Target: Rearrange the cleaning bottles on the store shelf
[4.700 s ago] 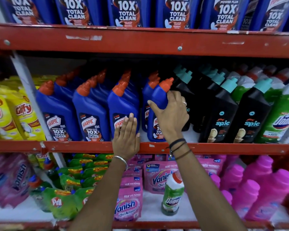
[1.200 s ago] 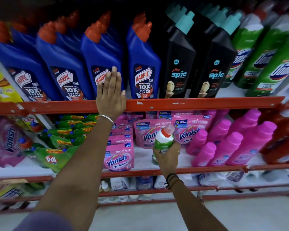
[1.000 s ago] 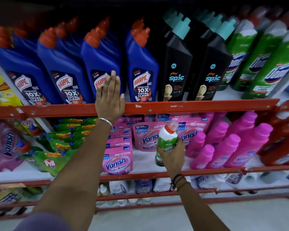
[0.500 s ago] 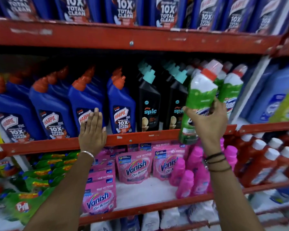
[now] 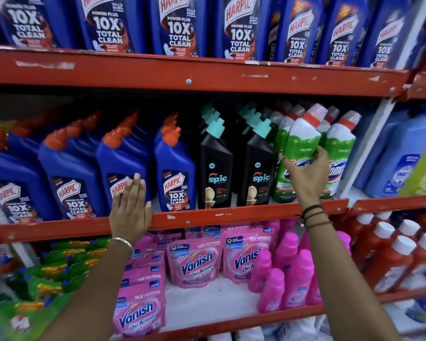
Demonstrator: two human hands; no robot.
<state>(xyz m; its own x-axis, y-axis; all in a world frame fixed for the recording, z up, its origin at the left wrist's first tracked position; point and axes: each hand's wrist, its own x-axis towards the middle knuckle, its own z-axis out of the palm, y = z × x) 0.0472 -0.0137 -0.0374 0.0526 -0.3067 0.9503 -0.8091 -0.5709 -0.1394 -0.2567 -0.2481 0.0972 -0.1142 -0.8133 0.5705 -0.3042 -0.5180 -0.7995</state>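
My right hand (image 5: 306,174) grips a green and white Domex bottle (image 5: 301,141) with a red-banded cap, holding it at the front of the middle shelf among other green Domex bottles (image 5: 340,148). Left of them stand black Spic bottles (image 5: 215,168) with teal caps, then blue Harpic bottles (image 5: 176,168) with orange caps. My left hand (image 5: 130,207) rests flat on the red front edge of the middle shelf (image 5: 231,216), fingers together, against a blue Harpic bottle (image 5: 119,163).
The top shelf carries a row of large blue Harpic bottles (image 5: 177,25). Below are pink Vanish pouches (image 5: 194,262), pink bottles (image 5: 298,279), green pouches (image 5: 59,269) and red bottles (image 5: 389,257). Light blue bottles (image 5: 403,153) stand in the bay to the right.
My right hand picked the green Domex bottle off the lower shelf and lifted it up and right to the Domex row on the middle shelf. The left hand stayed on the shelf edge.
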